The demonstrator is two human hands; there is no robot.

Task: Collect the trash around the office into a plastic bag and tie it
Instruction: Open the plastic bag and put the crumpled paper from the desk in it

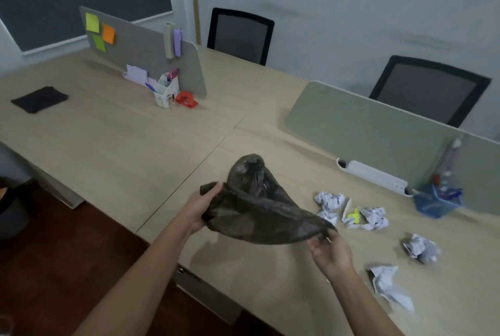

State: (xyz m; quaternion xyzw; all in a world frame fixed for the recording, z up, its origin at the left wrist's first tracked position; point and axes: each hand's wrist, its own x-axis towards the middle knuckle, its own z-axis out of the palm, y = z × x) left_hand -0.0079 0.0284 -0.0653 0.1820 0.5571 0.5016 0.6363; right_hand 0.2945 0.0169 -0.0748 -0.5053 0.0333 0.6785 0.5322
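A dark, thin plastic bag (254, 208) hangs stretched between both hands above the wooden desk (243, 276). My left hand (200, 208) grips its left edge. My right hand (331, 252) pinches its right edge. The bag's far part bulges upward. To the right on the desk lie several crumpled white paper balls (328, 201), one cluster with a yellow-green scrap (354, 215), another ball (420, 248) further right, and a flattened crumpled sheet (389, 285) near my right forearm.
A blue mesh pen holder (437, 201) and a white power strip (374, 176) stand by the grey-green divider (365, 130). On the left desk are a white pen cup (165, 92), a red tape dispenser (186, 99) and a black cloth (39, 99). Two black chairs stand behind.
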